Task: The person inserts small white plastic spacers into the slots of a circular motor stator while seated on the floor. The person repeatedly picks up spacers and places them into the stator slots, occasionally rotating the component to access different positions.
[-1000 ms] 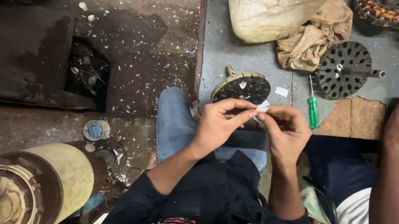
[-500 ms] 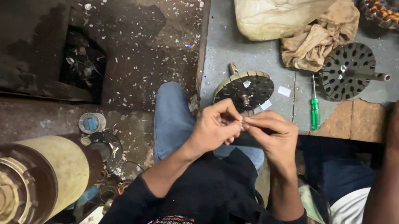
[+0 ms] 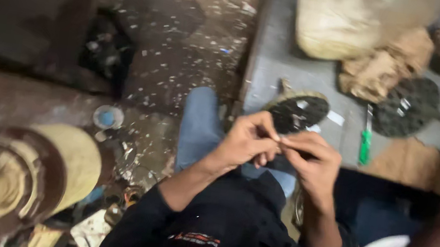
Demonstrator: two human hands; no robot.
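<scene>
Left hand [image 3: 249, 141]: fingertips pinched against the right, over the lap; whatever sits between is too blurred to tell.
Right hand [image 3: 314, 164]: pinched likewise.
Round metal disc [image 3: 296, 112]: on the grey bench [image 3: 272, 68], just beyond the hands.
Green screwdriver [image 3: 365, 142]: right of the disc.

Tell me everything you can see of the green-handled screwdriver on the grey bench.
The green-handled screwdriver lies flat on the grey bench, handle toward the person, thin metal shaft pointing away. The handle looks like plastic. It sits between two dark round metal parts, beside a brown board. No hand touches it. Blur hides its tip.
</scene>
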